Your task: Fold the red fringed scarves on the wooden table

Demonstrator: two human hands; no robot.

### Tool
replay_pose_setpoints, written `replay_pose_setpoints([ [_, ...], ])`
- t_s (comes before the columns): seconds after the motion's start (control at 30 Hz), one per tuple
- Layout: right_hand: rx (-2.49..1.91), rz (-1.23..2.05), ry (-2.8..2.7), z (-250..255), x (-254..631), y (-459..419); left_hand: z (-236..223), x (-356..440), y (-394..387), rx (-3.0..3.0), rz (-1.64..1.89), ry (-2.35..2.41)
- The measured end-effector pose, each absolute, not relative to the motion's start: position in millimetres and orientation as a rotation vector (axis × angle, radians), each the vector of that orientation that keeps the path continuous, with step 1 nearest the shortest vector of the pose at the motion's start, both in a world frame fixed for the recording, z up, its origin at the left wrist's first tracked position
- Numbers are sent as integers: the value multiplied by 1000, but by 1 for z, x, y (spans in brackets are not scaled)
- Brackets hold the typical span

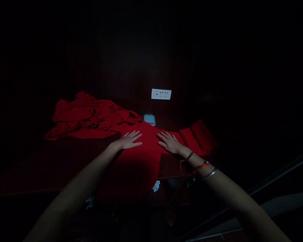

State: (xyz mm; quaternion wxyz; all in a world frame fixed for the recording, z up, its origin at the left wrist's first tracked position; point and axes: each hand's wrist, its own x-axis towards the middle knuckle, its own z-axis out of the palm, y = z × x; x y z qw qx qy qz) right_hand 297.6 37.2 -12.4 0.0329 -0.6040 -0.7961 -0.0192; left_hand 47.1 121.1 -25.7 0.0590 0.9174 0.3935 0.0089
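Note:
A red garment [141, 164] lies spread on a dark wooden table [175, 169], its lower part hanging over the front edge. My left hand [129, 140] rests flat on its left side, fingers spread, with a ring on one finger. On its right side my right hand [170, 143] also lies flat with the fingers apart. Neither hand grips the cloth. A crumpled heap of red cloth [88, 117] sits to the left, against the spread garment. Beyond my right hand are folded red pieces [198, 136].
A white socket panel [161, 94] is on the dark wall behind the table. A small pale blue, blurred rectangle [149, 119] lies at the back of the table. White scraps [156, 186] show below the front edge. Most of the surroundings are too dark to make out.

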Motion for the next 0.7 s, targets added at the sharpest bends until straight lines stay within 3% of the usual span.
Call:
replay_pose_setpoints([
  [0.1,-1981,90,-2400,-27,310,37,-24,46,122,2766,-12,1187],
  [0.37,-2204,-11,-2304,-19,397,8,-27,41,132,2778,-41,1152],
  [0.6,-1993,-119,-2438,-5,390,-2,-20,59,107,2997,236,900],
  [0.7,-1935,-140,-2439,-6,386,-11,-20,71,97,2963,138,766],
])
